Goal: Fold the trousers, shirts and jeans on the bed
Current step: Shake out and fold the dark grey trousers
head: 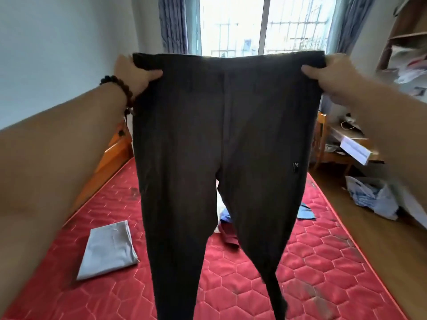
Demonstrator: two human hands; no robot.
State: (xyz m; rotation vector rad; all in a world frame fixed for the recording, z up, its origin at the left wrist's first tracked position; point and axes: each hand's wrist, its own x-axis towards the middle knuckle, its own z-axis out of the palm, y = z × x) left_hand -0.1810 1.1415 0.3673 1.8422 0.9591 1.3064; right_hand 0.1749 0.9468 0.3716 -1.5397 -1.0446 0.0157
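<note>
Dark trousers (221, 139) held upright mid-frame, waistband up, legs hanging down; left hand (132, 73) and right hand (328, 72) gripping waistband corners.

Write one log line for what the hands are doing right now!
left hand: holds trousers waistband | right hand: holds other end | trousers: hanging above bed | grey folded cloth: on bed

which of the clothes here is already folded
The grey garment lying flat on the red mattress; the dark trousers hang unfolded, the others lie crumpled.

Bright barred window (265, 26), perhaps overexposed.
</note>
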